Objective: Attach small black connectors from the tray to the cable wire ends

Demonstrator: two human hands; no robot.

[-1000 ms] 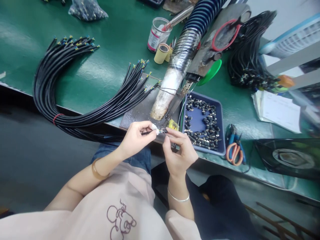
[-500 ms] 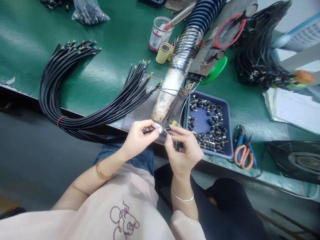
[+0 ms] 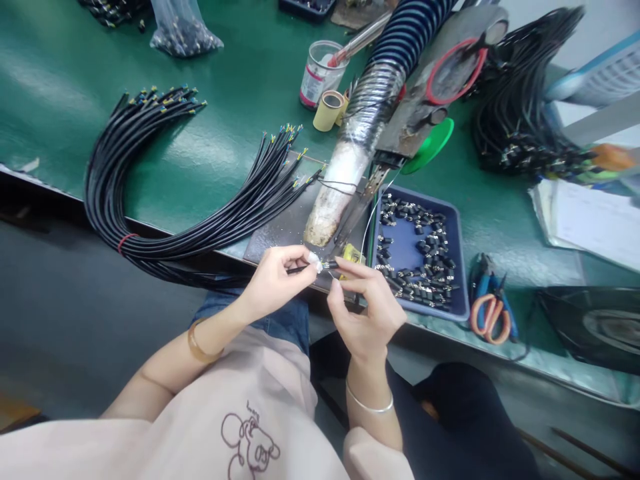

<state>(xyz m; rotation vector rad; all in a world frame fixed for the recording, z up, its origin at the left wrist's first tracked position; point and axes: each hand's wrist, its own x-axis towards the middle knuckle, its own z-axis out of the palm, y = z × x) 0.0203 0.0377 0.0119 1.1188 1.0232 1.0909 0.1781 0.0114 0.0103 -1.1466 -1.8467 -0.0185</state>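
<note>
My left hand (image 3: 280, 273) is closed in a pinch on a black cable (image 3: 297, 269), with white wrapping (image 3: 315, 260) on its fingertips. Against the cable's end sits a small black connector (image 3: 330, 265), which meets the index fingertip of my right hand (image 3: 370, 303). A thin silvery solder wire (image 3: 370, 219) runs down from a green spool (image 3: 431, 147) behind that hand, and a short length pokes out by its thumb. Just above my fingers is the end of a fixed soldering iron (image 3: 356, 207). The joint between cable and connector is too small to make out.
A bundle of black cables (image 3: 107, 180) lies left, its red tie near the table edge. On the right are a blue tray (image 3: 400, 248) of connectors, cutters (image 3: 493, 313) and papers (image 3: 595, 217). A wrapped hose (image 3: 345, 157) slopes down over the work spot beside a plastic cup (image 3: 323, 70).
The right fingers have shifted slightly down, and the connector shows more clearly between the hands. The yellow item behind them is more exposed. The whole view has shifted a little.
</note>
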